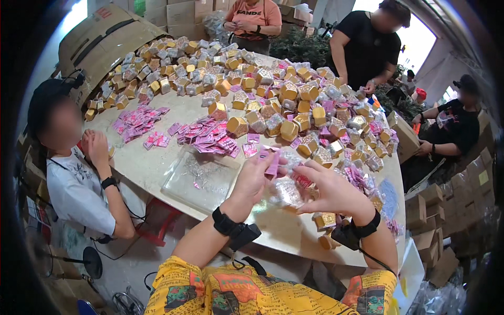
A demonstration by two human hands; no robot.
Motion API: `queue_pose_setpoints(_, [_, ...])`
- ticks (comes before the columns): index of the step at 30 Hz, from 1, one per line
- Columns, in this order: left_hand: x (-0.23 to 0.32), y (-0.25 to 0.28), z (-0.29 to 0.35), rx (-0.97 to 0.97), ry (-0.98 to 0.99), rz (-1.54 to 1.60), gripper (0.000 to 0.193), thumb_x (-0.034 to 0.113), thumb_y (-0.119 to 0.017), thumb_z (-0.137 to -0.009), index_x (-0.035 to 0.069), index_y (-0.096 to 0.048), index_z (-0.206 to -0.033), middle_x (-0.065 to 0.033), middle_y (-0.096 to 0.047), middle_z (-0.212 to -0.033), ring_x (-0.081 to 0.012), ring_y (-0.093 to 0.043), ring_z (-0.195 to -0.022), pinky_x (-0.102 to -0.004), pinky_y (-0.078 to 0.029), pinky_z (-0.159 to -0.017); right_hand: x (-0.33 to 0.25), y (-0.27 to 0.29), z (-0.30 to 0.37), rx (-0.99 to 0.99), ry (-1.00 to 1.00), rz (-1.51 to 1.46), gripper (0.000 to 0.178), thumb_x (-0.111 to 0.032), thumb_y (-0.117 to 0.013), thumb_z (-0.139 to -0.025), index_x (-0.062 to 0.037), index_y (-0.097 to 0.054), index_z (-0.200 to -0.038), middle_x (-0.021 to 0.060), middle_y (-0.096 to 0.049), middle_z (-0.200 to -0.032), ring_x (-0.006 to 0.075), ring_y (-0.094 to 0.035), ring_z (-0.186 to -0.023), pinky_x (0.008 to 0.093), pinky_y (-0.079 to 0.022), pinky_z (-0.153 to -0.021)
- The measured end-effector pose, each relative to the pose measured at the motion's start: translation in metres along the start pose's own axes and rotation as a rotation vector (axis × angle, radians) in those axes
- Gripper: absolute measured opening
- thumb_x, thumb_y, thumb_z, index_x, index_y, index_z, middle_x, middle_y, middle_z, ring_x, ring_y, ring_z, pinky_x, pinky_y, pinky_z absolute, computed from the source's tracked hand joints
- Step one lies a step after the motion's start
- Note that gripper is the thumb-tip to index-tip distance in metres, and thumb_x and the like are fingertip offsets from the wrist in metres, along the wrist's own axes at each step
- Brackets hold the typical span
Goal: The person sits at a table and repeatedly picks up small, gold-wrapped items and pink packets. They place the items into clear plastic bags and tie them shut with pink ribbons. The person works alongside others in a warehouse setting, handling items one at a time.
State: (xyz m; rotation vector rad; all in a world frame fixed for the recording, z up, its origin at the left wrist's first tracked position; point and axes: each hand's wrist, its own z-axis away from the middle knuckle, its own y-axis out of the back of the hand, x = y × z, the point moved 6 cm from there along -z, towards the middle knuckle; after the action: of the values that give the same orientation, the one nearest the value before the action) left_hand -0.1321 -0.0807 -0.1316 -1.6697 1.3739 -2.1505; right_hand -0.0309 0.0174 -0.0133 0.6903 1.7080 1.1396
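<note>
My left hand [251, 181] is closed on a small pink printed card [272, 166], pinched between thumb and fingers. Close beside it, my right hand [336, 190] curls its fingers and thumb round a clear plastic-wrapped piece [286, 194]; what is inside the wrap is hard to make out, though some red and pink shows near its top. Both hands are just above the table's near part. Beyond them lie gold faceted containers [289, 130], many in clear wrap, and a heap of pink cards [209, 136].
Left of my hands, a clear shallow tray [170, 181] holds small thin bits. More pink cards [137, 122] lie farther left on the pale table [178, 107]. A large cardboard box [100, 39] spills containers at the back left. Several people stand or sit round the table; cardboard boxes [475, 178] are stacked right.
</note>
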Motion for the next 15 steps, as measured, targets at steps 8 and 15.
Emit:
queue_pose_setpoints(8, [0.003,-0.012,0.010,-0.048,-0.020,-0.301,0.027,0.019,-0.044,-0.095,0.002,-0.054,-0.113,-0.0035,-0.057,-0.082,-0.0074,-0.049,-0.062,-0.0205,-0.042,-0.055,0.020,0.022,0.008,0.075,-0.340,-0.016,0.046,-0.011,-0.063,-0.073,-0.0089,-0.051,-0.117,0.0153,-0.062,-0.087,0.0306,-0.062,-0.084,0.0380,-0.048,-0.072])
queue_pose_setpoints(15, [-0.037,-0.034,0.004,-0.375,-0.192,-0.304,0.038,0.032,-0.036,-0.098,-0.001,-0.053,-0.109,0.0002,-0.050,-0.082,-0.0046,-0.043,-0.067,-0.0195,-0.039,-0.058,-0.005,0.008,0.014,0.118,-0.047,0.131,0.027,-0.009,-0.063,-0.069,-0.0055,-0.055,-0.094,0.0132,-0.062,-0.076,0.0335,-0.062,-0.074,0.0428,-0.048,-0.060])
